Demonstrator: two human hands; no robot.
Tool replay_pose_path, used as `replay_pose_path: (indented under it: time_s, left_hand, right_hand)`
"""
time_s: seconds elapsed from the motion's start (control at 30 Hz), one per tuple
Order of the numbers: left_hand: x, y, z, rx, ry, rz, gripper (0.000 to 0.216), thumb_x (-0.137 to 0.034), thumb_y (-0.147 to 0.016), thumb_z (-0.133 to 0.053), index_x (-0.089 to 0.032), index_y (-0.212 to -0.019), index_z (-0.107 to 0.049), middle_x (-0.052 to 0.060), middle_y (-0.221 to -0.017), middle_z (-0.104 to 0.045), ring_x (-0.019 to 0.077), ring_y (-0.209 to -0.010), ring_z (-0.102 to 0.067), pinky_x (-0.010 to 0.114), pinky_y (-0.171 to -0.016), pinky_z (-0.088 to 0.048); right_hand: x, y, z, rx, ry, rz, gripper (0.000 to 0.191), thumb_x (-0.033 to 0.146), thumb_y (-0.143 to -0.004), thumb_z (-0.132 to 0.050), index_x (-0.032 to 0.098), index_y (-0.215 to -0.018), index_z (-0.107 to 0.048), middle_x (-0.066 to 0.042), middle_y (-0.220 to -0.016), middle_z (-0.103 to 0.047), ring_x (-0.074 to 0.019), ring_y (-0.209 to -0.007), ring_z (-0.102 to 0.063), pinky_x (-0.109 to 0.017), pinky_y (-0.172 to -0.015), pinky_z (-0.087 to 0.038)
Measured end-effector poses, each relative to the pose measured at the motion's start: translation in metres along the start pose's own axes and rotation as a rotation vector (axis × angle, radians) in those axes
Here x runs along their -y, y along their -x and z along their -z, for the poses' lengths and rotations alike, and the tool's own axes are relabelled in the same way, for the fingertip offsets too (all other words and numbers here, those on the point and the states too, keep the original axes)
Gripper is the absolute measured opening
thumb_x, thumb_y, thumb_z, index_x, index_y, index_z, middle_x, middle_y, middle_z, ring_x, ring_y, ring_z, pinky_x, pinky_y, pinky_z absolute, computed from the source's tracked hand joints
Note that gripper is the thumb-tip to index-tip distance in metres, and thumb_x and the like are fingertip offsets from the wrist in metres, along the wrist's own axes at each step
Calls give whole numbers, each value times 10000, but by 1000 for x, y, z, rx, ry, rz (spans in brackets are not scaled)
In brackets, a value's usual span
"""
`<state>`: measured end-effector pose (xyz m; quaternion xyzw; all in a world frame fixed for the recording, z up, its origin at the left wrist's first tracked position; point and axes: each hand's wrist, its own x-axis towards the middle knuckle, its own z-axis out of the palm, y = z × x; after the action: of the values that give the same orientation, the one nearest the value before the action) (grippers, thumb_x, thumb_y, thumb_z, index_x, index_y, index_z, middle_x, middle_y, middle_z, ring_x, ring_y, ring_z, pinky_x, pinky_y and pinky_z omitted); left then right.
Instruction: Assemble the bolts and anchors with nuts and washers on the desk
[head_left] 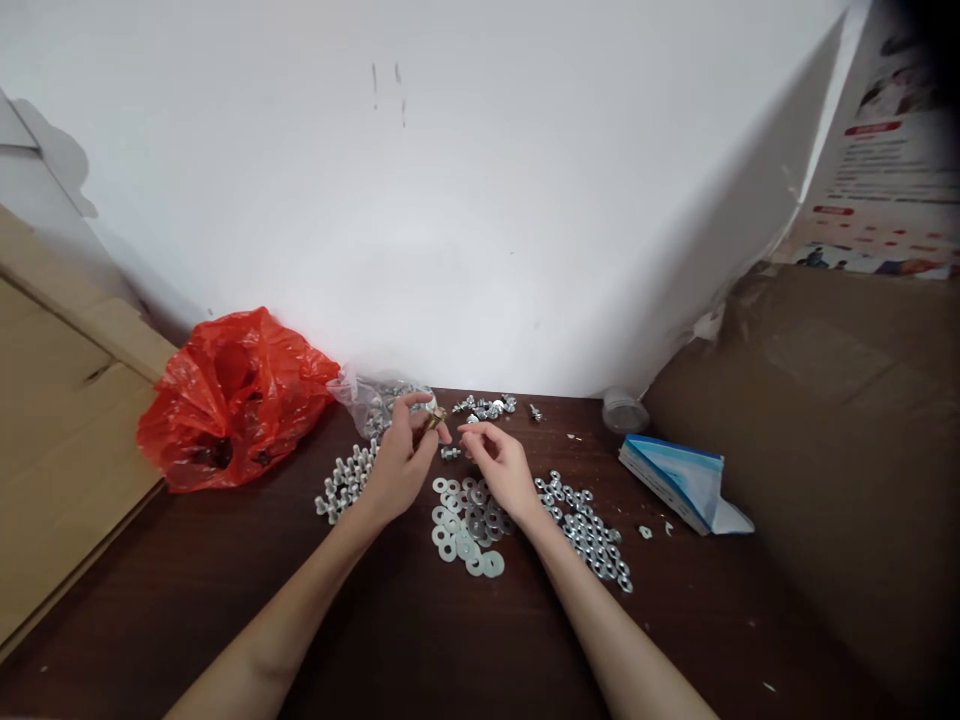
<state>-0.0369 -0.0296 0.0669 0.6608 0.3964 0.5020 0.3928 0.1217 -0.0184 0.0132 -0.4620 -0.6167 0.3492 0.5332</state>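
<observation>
My left hand point(401, 462) is raised over the dark wooden table point(420, 630), its fingers pinched on a small brass-coloured bolt point(434, 417). My right hand point(501, 468) sits just to the right of it, fingers curled and pinched together near a small metal piece; what it holds is too small to name. Below both hands lies a pile of flat washers point(465, 525). A row of silver bolts point(346, 480) lies left of my left hand. A heap of nuts point(589, 530) spreads to the right of my right wrist.
A red plastic bag point(229, 400) sits at the back left beside cardboard sheets point(52, 430). A clear bag of hardware point(375, 398) and several loose assembled bolts point(487, 406) lie by the white wall. A blue-and-white box point(679, 482), a small clear lid point(624, 410) and a large cardboard box point(825, 430) stand to the right.
</observation>
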Motion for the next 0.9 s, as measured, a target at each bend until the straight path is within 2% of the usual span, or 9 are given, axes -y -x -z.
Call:
replay_pose_path:
  time_s: [0.07, 0.17, 0.4, 0.53, 0.73, 0.9]
  left_hand:
    - [7, 2, 0, 36, -256, -117, 296, -137, -835, -480, -195, -1121, -433, 48, -910, -634, 157, -773, -603, 299, -721, -460]
    - [15, 3, 1, 99, -487, -206, 238, -132, -847, -459, -186, -1074, -501, 96, -1043, -625, 214, -908, -629, 364, -811, -474]
    - [24, 3, 1, 161, -565, -334, 222, -121, -867, -457, -186, -1062, -541, 112, -1239, -569, 223, -1096, -583, 395, -944, -459]
    - [29, 2, 2, 139, -528, -352, 313, -117, -854, -499, -188, -1158, -523, 91, -1094, -642, 213, -1030, -600, 391, -917, -472]
    - [27, -2, 5, 3, -454, -301, 118, -151, -809, -592, -188, -918, -617, 43, -875, -666, 174, -805, -621, 305, -725, -497]
    - [28, -3, 5, -43, -319, -210, 105, -177, -793, -610, -194, -888, -653, 50, -888, -681, 181, -828, -629, 299, -711, -515]
  right_hand:
    - [5, 2, -2, 54, -158, -37, 308, 435, -853, -533, 174, -966, -649, -37, -785, -652, -158, -693, -582, -283, -674, -481]
    - [10, 5, -7, 78, -271, -62, 320, 466, -835, -560, 179, -949, -644, -32, -781, -647, -148, -680, -581, -282, -669, -496]
    - [10, 5, -6, 28, -278, -85, 341, 491, -774, -631, 183, -917, -666, -17, -719, -635, -139, -644, -570, -284, -653, -509]
    - [7, 3, -2, -6, -314, -79, 304, 459, -769, -656, 176, -879, -676, -11, -687, -638, -134, -628, -571, -288, -669, -499]
    - [5, 1, 1, -70, -429, -122, 326, 434, -711, -726, 188, -924, -698, -14, -697, -667, -153, -657, -624, -335, -737, -531]
    - [9, 0, 4, -117, -561, -182, 333, 370, -630, -800, 187, -896, -717, -22, -751, -705, -161, -696, -663, -351, -775, -564]
